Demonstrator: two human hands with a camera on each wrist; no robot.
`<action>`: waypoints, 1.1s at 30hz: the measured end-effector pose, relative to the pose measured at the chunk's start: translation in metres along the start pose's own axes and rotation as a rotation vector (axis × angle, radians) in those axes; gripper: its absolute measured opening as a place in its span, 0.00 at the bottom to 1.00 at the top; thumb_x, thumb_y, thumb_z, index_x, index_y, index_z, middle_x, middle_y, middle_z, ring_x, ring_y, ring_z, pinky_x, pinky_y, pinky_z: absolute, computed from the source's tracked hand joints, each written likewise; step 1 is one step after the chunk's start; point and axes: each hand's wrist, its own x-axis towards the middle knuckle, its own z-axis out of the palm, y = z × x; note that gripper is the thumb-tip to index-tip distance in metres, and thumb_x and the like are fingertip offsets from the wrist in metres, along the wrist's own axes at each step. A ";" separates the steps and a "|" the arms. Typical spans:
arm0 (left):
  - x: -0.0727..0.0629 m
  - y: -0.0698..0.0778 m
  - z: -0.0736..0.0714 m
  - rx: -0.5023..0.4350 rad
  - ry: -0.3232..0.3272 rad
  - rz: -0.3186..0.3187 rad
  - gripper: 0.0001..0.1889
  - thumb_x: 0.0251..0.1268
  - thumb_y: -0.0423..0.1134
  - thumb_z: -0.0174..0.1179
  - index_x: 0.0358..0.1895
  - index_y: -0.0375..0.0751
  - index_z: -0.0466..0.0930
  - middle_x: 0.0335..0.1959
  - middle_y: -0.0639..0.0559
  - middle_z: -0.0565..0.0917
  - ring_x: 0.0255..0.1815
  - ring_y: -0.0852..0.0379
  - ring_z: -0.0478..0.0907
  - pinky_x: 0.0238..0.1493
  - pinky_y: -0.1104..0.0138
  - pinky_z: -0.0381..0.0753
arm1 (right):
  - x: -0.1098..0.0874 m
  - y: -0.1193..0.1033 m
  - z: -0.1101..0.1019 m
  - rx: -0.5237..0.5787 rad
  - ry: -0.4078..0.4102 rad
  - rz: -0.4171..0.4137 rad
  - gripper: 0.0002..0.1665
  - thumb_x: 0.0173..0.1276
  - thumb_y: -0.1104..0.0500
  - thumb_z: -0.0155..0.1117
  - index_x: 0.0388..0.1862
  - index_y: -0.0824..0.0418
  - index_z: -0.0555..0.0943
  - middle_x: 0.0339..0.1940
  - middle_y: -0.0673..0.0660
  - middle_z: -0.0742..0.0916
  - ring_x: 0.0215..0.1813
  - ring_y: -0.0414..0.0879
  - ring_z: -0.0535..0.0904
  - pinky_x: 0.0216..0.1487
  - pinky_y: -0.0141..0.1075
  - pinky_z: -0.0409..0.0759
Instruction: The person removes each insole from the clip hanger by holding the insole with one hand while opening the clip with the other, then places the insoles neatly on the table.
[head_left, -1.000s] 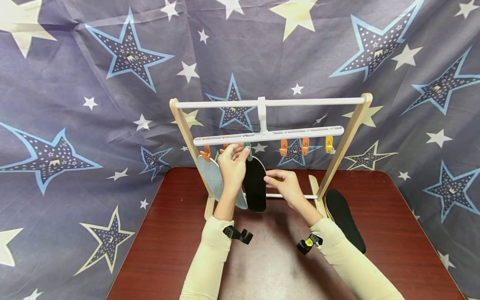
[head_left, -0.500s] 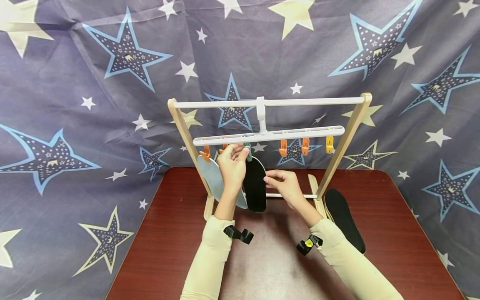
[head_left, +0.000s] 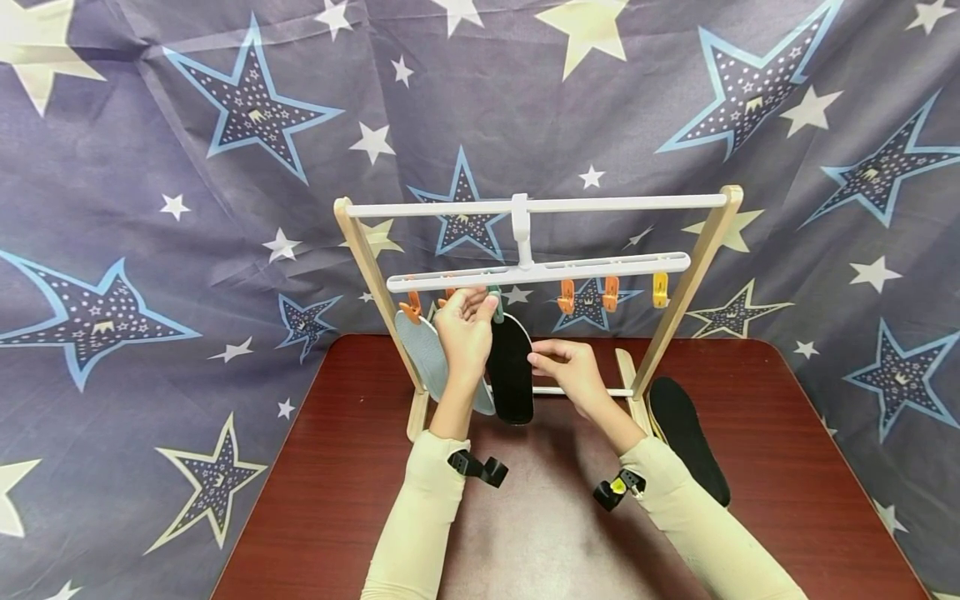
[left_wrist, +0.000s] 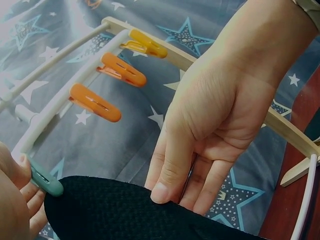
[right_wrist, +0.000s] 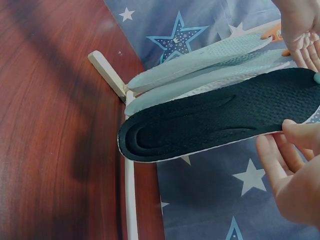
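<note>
A black insole (head_left: 512, 371) hangs below the white hanger bar (head_left: 465, 277), its top end at a green clip (left_wrist: 47, 180). My left hand (head_left: 465, 329) pinches the green clip between thumb and fingers, close under the bar. With thumb and fingertips, my right hand (head_left: 572, 371) pinches the insole's right edge; the right wrist view shows that hand (right_wrist: 300, 175) along the lower edge. To the left, two light grey insoles (right_wrist: 200, 62) hang from orange clips (head_left: 411, 307), partly hidden behind my left hand in the head view.
A wooden stand (head_left: 686, 292) with a white top rail (head_left: 622, 202) carries the hanger. Two orange clips (head_left: 611, 293) and a yellow clip (head_left: 660, 289) hang on the bar's right half. Another black insole (head_left: 686, 437) lies on the red-brown table (head_left: 780, 417), right of the stand.
</note>
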 end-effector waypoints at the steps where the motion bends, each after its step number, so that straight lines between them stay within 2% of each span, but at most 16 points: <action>1: 0.000 0.000 0.000 -0.001 0.001 0.000 0.07 0.61 0.21 0.65 0.42 0.21 0.83 0.40 0.28 0.88 0.33 0.69 0.82 0.40 0.80 0.82 | 0.000 0.000 0.000 0.003 -0.002 -0.002 0.14 0.69 0.70 0.67 0.50 0.79 0.84 0.49 0.77 0.86 0.36 0.39 0.89 0.44 0.40 0.90; 3: 0.000 0.000 0.000 -0.003 0.001 -0.001 0.07 0.61 0.21 0.65 0.42 0.21 0.83 0.40 0.28 0.88 0.32 0.70 0.81 0.39 0.80 0.82 | 0.000 0.000 0.000 0.006 -0.006 -0.005 0.14 0.69 0.70 0.67 0.50 0.79 0.84 0.49 0.78 0.86 0.36 0.39 0.89 0.44 0.40 0.90; 6: 0.000 0.001 0.000 -0.002 0.000 -0.003 0.07 0.61 0.21 0.65 0.42 0.22 0.84 0.40 0.29 0.88 0.33 0.69 0.82 0.40 0.80 0.82 | 0.000 0.000 0.000 0.001 -0.008 -0.005 0.14 0.69 0.70 0.67 0.50 0.78 0.84 0.49 0.77 0.86 0.36 0.40 0.89 0.47 0.48 0.89; 9: 0.000 0.001 0.000 -0.002 0.000 -0.007 0.07 0.61 0.21 0.66 0.42 0.22 0.84 0.40 0.29 0.88 0.33 0.68 0.82 0.40 0.79 0.82 | -0.001 0.000 0.000 -0.002 -0.006 -0.002 0.14 0.69 0.70 0.67 0.50 0.78 0.84 0.49 0.77 0.86 0.36 0.40 0.89 0.49 0.52 0.88; 13: 0.000 0.001 -0.001 0.000 0.000 -0.008 0.07 0.61 0.22 0.66 0.42 0.22 0.85 0.40 0.29 0.88 0.32 0.69 0.82 0.40 0.79 0.82 | -0.001 0.000 0.000 -0.004 -0.001 -0.001 0.14 0.69 0.69 0.67 0.50 0.78 0.84 0.49 0.77 0.87 0.36 0.39 0.89 0.45 0.42 0.90; 15: 0.000 0.001 -0.001 0.003 -0.001 -0.007 0.07 0.61 0.22 0.66 0.42 0.22 0.85 0.40 0.29 0.88 0.32 0.69 0.82 0.40 0.79 0.82 | -0.001 0.000 0.000 -0.004 0.003 -0.001 0.14 0.69 0.69 0.67 0.50 0.78 0.84 0.48 0.77 0.87 0.36 0.39 0.89 0.45 0.41 0.90; 20: 0.000 0.001 -0.002 -0.001 0.004 -0.010 0.07 0.60 0.21 0.66 0.41 0.22 0.85 0.39 0.29 0.88 0.31 0.69 0.82 0.39 0.79 0.82 | -0.002 0.001 0.000 -0.012 0.013 0.003 0.14 0.69 0.69 0.68 0.50 0.78 0.84 0.48 0.76 0.87 0.35 0.38 0.89 0.48 0.49 0.89; 27: 0.001 0.001 -0.001 0.000 0.009 -0.016 0.07 0.61 0.22 0.67 0.41 0.22 0.85 0.39 0.29 0.88 0.30 0.71 0.81 0.38 0.80 0.82 | -0.003 0.001 -0.001 -0.009 0.021 0.007 0.15 0.68 0.69 0.68 0.50 0.78 0.84 0.48 0.77 0.87 0.34 0.38 0.89 0.41 0.34 0.90; 33: 0.001 0.000 -0.001 -0.007 0.013 -0.023 0.06 0.61 0.22 0.67 0.41 0.22 0.85 0.39 0.29 0.88 0.30 0.70 0.81 0.38 0.80 0.82 | -0.003 0.003 -0.003 -0.003 0.018 -0.002 0.15 0.68 0.69 0.68 0.51 0.79 0.84 0.48 0.77 0.86 0.34 0.37 0.89 0.40 0.32 0.89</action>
